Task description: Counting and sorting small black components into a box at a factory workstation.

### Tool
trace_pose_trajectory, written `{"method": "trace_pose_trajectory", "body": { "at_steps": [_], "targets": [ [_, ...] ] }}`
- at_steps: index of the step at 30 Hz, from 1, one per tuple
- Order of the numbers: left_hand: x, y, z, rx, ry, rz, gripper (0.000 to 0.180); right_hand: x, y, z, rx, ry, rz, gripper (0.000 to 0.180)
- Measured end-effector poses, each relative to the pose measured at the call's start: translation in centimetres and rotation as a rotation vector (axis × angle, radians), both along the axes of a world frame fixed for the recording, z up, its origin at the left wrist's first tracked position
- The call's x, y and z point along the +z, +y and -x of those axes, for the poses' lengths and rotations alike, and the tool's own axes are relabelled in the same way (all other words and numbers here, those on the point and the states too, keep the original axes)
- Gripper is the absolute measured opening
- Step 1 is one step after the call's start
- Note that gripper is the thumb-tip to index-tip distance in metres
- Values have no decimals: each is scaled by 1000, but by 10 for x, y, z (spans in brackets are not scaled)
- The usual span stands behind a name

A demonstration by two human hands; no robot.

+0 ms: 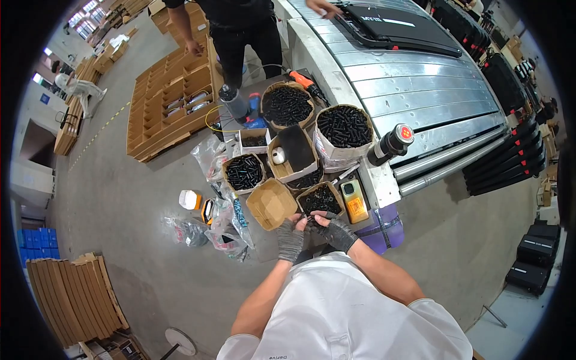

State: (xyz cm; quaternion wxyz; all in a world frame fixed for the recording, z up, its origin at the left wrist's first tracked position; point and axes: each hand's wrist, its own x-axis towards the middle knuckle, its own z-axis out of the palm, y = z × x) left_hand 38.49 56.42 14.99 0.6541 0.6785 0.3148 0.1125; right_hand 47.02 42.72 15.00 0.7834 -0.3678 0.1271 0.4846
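Observation:
My left hand (291, 239) and my right hand (337, 231), both in grey fingerless gloves, meet at the front of a small open box (321, 199) of small black parts. The fingertips of both are pinched close together. Whatever lies between them is too small to make out. Just left of that box stands an empty brown carton (271, 205), its flaps spread, near my left hand. A phone (354, 201) with an orange-yellow patch lies beyond my right hand.
Bags of black screw-like parts (344, 126) and a box of them (244, 173) crowd the bench. Plastic bags (229, 225) hang left. A roller conveyor (420, 90) with a flat black panel (401, 29) runs at far right, beside an emergency-stop post (391, 144). Another person (240, 30) stands across.

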Motion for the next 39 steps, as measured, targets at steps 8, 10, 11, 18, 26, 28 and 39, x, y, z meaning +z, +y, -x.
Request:
{"method": "trace_pose_trajectory", "body": {
  "at_steps": [8,10,11,18,26,28,39],
  "targets": [
    [-12,3,1,6,31,235,31,10,3,3,70,-146,119,30],
    [-12,3,2,-4,61,279,30,22,3,4,178,-512,407,28],
    [-8,2,0,-11,69,294,31,25,3,4,182,-513,408,28],
    [-30,10,6,-51,-65,512,32,42,6,2,186,-568,357,24],
    [-16,8,1,-154,46,266,35,20,1,6,197,-452,352,29],
    [-20,9,3,-161,46,260,36,13,-2,5,148,-268,178,31],
    [-5,26,21,-36,-25,607,35,43,-16,-14,-40,-3,-86,37]
  ]
}}
